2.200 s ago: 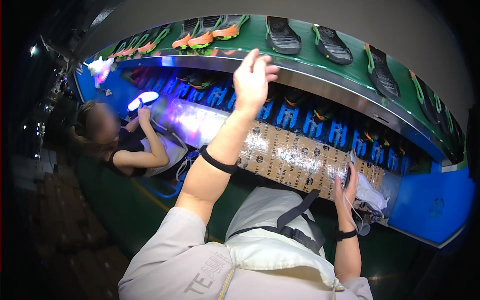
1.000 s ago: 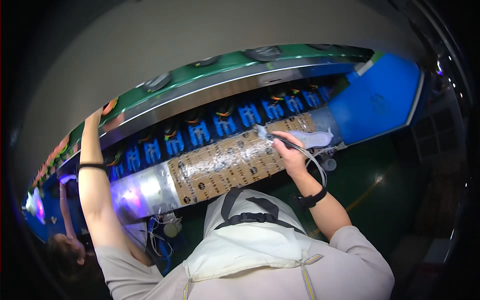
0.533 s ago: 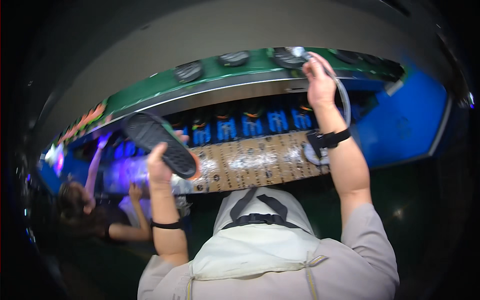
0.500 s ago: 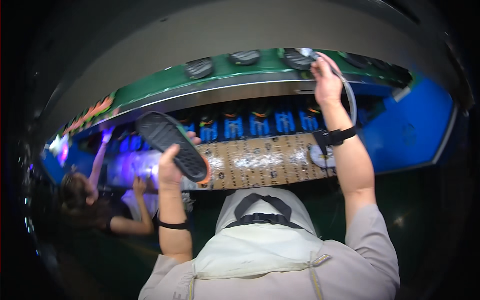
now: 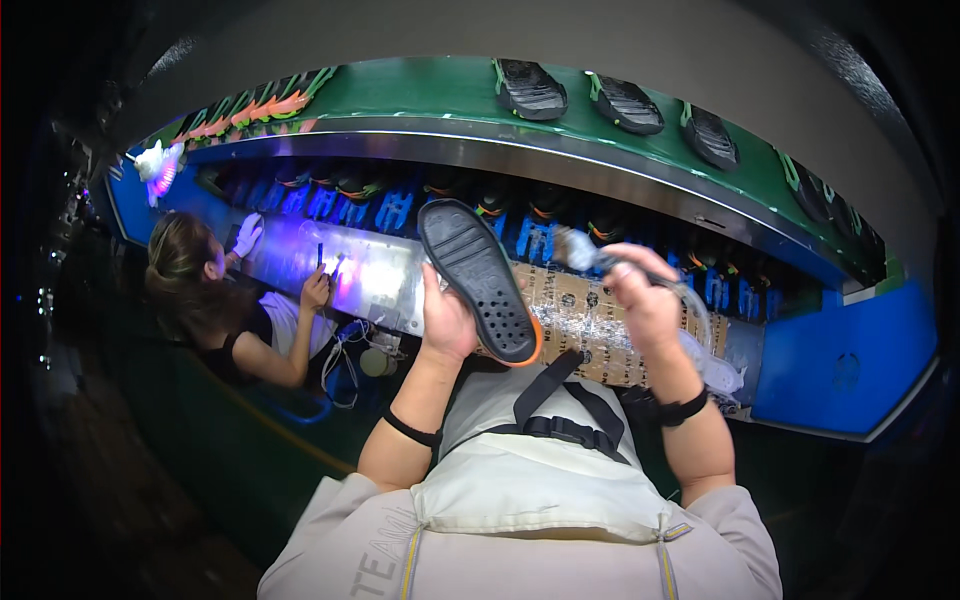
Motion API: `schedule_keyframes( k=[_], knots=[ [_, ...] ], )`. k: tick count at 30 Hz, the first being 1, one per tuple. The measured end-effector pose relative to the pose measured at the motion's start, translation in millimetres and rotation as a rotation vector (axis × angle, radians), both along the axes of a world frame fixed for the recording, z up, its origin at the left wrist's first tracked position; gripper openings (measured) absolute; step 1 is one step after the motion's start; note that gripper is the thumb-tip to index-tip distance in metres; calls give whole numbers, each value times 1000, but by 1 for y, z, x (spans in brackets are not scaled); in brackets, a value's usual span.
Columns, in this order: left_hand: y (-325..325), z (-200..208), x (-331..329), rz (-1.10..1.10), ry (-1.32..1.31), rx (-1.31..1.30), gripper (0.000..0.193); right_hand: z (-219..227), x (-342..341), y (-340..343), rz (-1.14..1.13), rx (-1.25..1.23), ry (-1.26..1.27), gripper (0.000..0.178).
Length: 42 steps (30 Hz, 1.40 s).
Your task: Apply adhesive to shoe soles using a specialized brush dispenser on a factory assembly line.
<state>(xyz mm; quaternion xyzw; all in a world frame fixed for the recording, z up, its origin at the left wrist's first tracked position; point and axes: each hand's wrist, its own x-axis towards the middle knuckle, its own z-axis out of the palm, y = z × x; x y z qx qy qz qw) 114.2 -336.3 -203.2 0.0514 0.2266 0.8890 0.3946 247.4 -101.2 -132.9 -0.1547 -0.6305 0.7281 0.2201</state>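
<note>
A black shoe sole [image 5: 474, 270] with an orange heel edge stands tilted in my left hand [image 5: 447, 318], its holed inner face toward me. My thumb lies along its left edge and the other fingers are hidden behind. To the right of it, my right hand [image 5: 645, 300] is closed round a brush [image 5: 577, 248] with pale bristles, blurred by motion. A clear tube [image 5: 700, 315] curves away behind that hand. The bristles are apart from the sole. Below both hands lies a bench covering of brown printed tape [image 5: 590, 310].
Several soles [image 5: 625, 104] lie on the green belt [image 5: 420, 95] at the back. Under it, shoes sit on blue holders [image 5: 535, 240]. At the left a co-worker [image 5: 240, 310] leans over the lit metal bench [image 5: 385, 280]. A blue panel [image 5: 845, 360] bounds the right side.
My right hand has come down from the belt toward the sole, bringing the brush. The sole is turned more upright. The view has shifted left, and the co-worker appears farther right.
</note>
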Motion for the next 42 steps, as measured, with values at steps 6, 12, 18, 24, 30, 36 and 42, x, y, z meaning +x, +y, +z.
schedule_keyframes(
  k=[6,12,18,24,30,36,42],
  knots=[
    [25,10,14,62,-50,-158,85,12,-43,-45,143,-18,-18,22],
    [35,18,23,-7,-1,-112,78,22,-63,-49,112,34,-56,21],
    [36,21,27,-19,22,-55,75,17,-70,-53,67,88,-39,21],
    [42,13,25,63,68,-137,74,21,-57,-60,95,357,-98,23],
    [20,3,-7,-2,140,-96,80,51,-6,-21,593,737,-256,28],
    [36,27,18,64,64,-134,81,55,-30,-35,189,418,-56,21],
    [40,38,42,63,153,-183,75,32,-40,-55,96,554,241,26]
  ],
)
